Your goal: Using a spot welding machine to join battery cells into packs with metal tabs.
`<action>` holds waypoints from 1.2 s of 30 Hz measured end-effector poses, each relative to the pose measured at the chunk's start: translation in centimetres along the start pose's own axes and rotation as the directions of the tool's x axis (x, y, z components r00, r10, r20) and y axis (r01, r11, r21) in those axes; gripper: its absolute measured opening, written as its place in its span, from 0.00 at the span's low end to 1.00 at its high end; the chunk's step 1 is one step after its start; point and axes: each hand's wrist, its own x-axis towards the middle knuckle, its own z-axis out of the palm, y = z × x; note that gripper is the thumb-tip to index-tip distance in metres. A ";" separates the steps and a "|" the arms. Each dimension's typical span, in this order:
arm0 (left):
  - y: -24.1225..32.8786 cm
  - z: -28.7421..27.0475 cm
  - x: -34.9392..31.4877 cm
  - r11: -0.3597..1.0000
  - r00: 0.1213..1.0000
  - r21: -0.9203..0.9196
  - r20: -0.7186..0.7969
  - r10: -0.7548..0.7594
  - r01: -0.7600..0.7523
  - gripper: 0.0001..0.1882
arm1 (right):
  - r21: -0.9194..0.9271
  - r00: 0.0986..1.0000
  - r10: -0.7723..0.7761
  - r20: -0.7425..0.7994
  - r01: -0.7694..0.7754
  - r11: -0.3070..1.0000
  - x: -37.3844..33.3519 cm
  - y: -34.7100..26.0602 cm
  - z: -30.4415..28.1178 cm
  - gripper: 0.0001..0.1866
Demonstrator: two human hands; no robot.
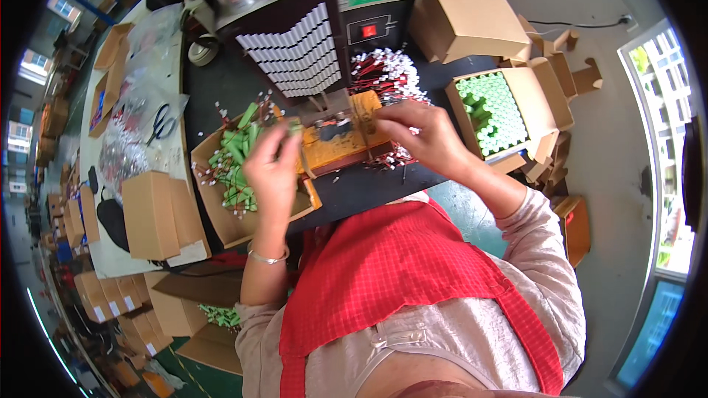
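My left hand (271,175) is raised over the near right side of an open cardboard box (227,233), its fingers curled toward the thumb and slightly blurred. Whatever sits at its fingertips cannot be made out. In that box lie green cylindrical cells (237,144) with leads and small white connectors. My right hand (428,135) pinches at the right end of an orange-yellow work block (324,153); anything between its fingertips is too small to name. Two thin metal pins of the black machine (284,48) come down over the block's dark, worn middle.
Behind the block lies a heap of red and black leads with white connectors (391,77). To the right, a carton holds upright green cells (490,114), with a closed-looking carton (476,21) behind. Scissors (161,124) and a carton (158,214) rest on the left table.
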 end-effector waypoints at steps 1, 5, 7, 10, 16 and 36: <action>-0.4 -1.1 0.3 0.999 0.997 0.036 -0.066 0.027 -0.025 0.13 | -0.003 0.994 0.093 -0.050 -0.093 0.996 -0.6 0.0 -1.4 0.07; 0.7 -3.3 -0.5 0.937 0.969 0.294 -0.097 0.228 -0.191 0.15 | -0.394 0.920 0.334 -0.205 -0.390 0.832 -3.6 4.5 -7.2 0.14; 0.8 -2.9 -1.6 0.946 0.967 0.257 -0.102 0.232 -0.199 0.13 | -0.538 0.922 0.306 -0.238 -0.388 0.748 -5.1 7.3 -8.3 0.17; 0.8 -2.1 -2.5 0.959 0.974 0.201 -0.063 0.215 -0.199 0.12 | -0.680 0.932 0.302 -0.199 -0.353 0.642 -5.2 8.7 -7.6 0.19; 0.7 -1.8 -3.3 0.981 0.987 0.123 -0.021 0.157 -0.153 0.11 | -0.745 0.896 0.418 -0.152 -0.382 0.547 -4.3 9.0 -7.8 0.18; 4.4 12.7 -4.8 0.932 0.754 -0.289 0.555 0.350 -0.220 0.10 | -0.353 0.965 0.253 -0.065 -0.259 0.899 -4.3 8.9 -11.0 0.10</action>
